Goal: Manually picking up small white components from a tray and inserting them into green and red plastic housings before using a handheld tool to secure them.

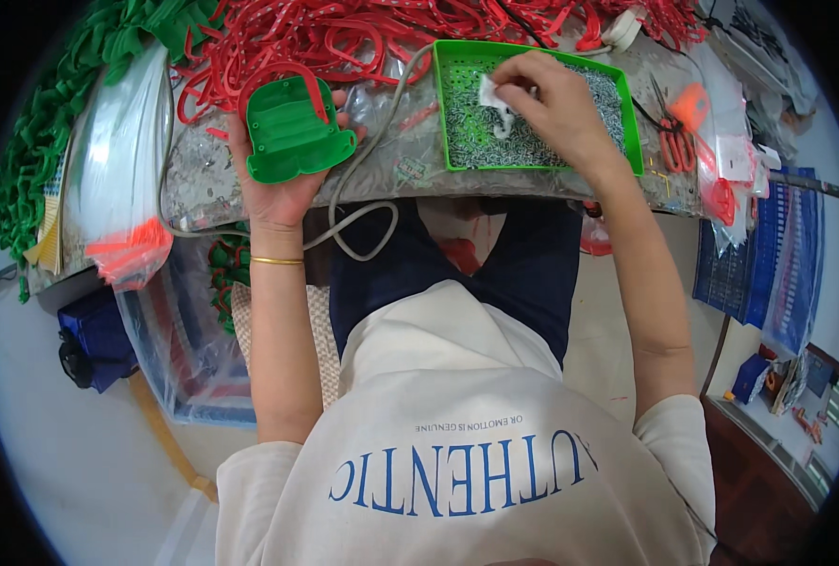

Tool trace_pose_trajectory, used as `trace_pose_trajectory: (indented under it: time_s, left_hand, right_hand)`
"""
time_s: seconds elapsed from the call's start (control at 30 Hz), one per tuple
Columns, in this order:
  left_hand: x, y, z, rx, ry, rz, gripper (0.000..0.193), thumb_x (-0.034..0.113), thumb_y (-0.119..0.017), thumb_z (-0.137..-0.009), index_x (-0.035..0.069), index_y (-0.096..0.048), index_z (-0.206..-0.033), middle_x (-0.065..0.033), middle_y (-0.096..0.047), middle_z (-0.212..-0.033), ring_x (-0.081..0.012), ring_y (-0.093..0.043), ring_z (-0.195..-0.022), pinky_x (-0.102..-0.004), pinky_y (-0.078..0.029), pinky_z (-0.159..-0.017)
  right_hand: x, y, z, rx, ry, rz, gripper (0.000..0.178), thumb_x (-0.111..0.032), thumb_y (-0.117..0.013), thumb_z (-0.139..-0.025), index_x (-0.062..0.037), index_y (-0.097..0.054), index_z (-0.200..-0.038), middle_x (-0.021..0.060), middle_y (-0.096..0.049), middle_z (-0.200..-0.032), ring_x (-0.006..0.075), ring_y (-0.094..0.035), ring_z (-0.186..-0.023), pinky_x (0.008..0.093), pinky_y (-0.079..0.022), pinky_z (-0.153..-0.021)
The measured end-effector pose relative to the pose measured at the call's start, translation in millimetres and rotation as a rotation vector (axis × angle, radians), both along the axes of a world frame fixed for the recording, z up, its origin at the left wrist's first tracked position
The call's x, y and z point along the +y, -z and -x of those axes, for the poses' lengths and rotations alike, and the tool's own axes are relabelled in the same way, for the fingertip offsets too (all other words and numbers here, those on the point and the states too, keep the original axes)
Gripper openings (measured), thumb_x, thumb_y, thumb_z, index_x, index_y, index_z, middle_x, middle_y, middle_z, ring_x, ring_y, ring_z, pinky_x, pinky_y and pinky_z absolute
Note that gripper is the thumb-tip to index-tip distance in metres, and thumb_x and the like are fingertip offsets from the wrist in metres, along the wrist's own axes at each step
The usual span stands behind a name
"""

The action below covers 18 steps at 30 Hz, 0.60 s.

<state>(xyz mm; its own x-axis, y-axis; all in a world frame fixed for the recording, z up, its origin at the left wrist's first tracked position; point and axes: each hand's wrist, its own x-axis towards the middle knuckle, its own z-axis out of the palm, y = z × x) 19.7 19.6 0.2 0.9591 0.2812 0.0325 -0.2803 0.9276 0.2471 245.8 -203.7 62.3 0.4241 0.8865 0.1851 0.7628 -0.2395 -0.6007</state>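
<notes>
My left hand (287, 203) holds up a green plastic shell (292, 127) with small screw posts in its corners; the fingers wrap it from below. A red strap (318, 94) curves over the shell's upper right part. My right hand (556, 104) reaches into a shallow bright green tray (445, 104) of small metal screws (580, 146). Its thumb and forefinger are drawn together over the screws. At those fingertips shows a white scrap (487, 91), and below it lies a white hook-shaped piece (503, 123). Anything smaller in the pinch is hidden.
Red perforated straps (372, 38) heap along the table's far side. Green parts (23, 179) pile at the far left beside clear plastic bags (117, 141). A grey cable (344, 179) loops over the front edge. Red-handled scissors (676, 146) lie right of the tray.
</notes>
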Motion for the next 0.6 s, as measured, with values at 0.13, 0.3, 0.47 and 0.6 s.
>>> trace_pose_trajectory:
  time_s: [0.13,0.3,0.47,0.6]
  left_hand:
    - [-1,-2,2,0.003,-0.008,-0.022,0.084,0.069,-0.043,-0.088,0.003,-0.042,-0.141,-0.0297,-0.045,-0.137,-0.0395,-0.056,-0.113,-0.0611,-0.032,-0.108]
    - [-1,-2,-1,0.010,-0.015,-0.021,0.084,0.069,-0.043,-0.089,0.003,-0.042,-0.140,-0.0294,-0.045,-0.137,-0.0396,-0.057,-0.113,-0.0609,-0.033,-0.107]
    - [-2,-4,0,0.015,-0.015,-0.022,0.083,0.069,-0.043,-0.089,0.004,-0.042,-0.141,-0.0295,-0.046,-0.136,-0.0393,-0.057,-0.112,-0.0606,-0.033,-0.107]
    - [-1,-3,2,0.028,-0.022,-0.039,0.083,0.069,-0.043,-0.089,0.004,-0.042,-0.141,-0.0297,-0.046,-0.136,-0.0390,-0.057,-0.111,-0.0605,-0.034,-0.106]
  right_hand:
    - [8,9,17,-0.081,-0.066,0.019,0.013,-0.010,-0.064,-0.086,-0.0045,-0.065,-0.097,0.0092,-0.062,-0.092,0.0257,-0.063,-0.084,0.0332,-0.049,-0.075]
    - [20,14,-1,-0.063,0.024,-0.034,0.014,-0.014,-0.063,-0.087,-0.0041,-0.065,-0.097,0.0099,-0.062,-0.094,0.0261,-0.063,-0.086,0.0349,-0.049,-0.075]
    - [17,23,11,-0.152,-0.037,-0.075,0.014,-0.014,-0.063,-0.086,-0.0059,-0.065,-0.097,0.0100,-0.062,-0.093,0.0269,-0.063,-0.083,0.0345,-0.050,-0.075]
    - [23,18,6,-0.117,-0.055,-0.055,0.014,-0.013,-0.064,-0.085,-0.0066,-0.066,-0.098,0.0095,-0.062,-0.093,0.0265,-0.063,-0.083,0.0340,-0.050,-0.075]
